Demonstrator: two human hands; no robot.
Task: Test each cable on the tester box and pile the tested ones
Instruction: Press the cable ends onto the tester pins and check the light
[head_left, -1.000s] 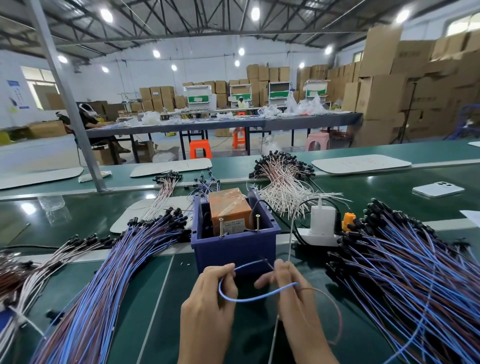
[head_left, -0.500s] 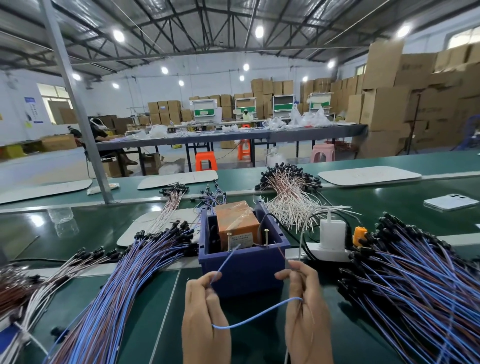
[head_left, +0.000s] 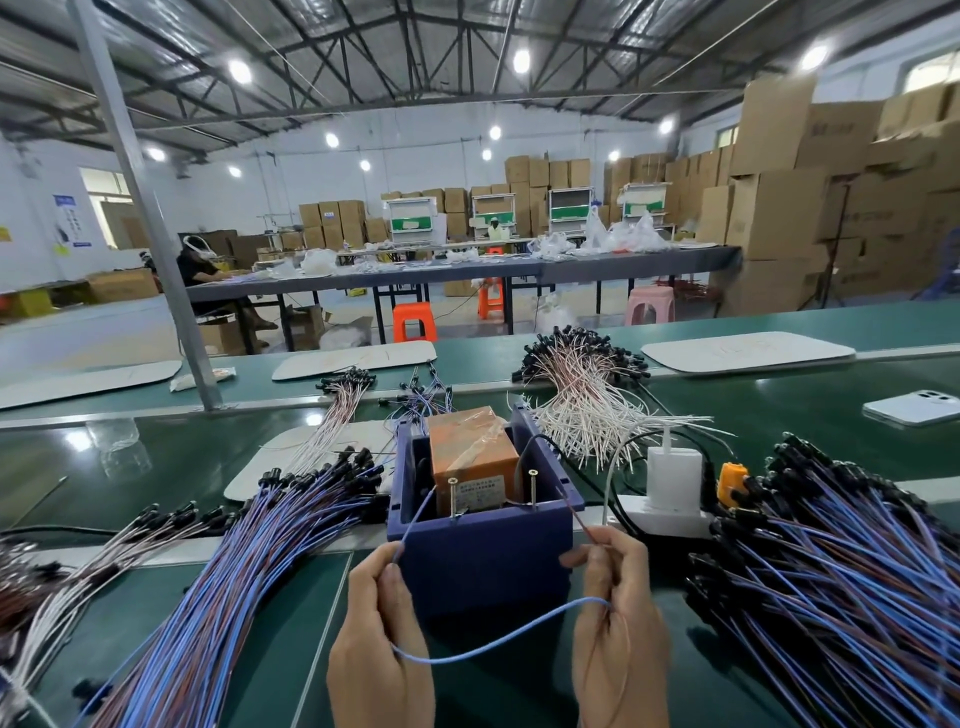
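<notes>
The tester is an orange block inside a dark blue box, with two upright metal screws at its front. My left hand pinches the blue wire of one cable, its end reaching up to the left screw. My right hand pinches the brown wire, whose end points toward the right screw. The blue wire sags in a loop between my hands. A big pile of blue-brown cables lies right of the box, another pile to its left.
A white power strip with a charger and an orange plug sits right of the box. White-pink cable bundles lie behind it. A white phone rests at the far right. A steel post rises at the left.
Both hands moved apart and forward from the front of the box. The two wire ends now reach up to the screws, and the loop between my hands has lengthened.
</notes>
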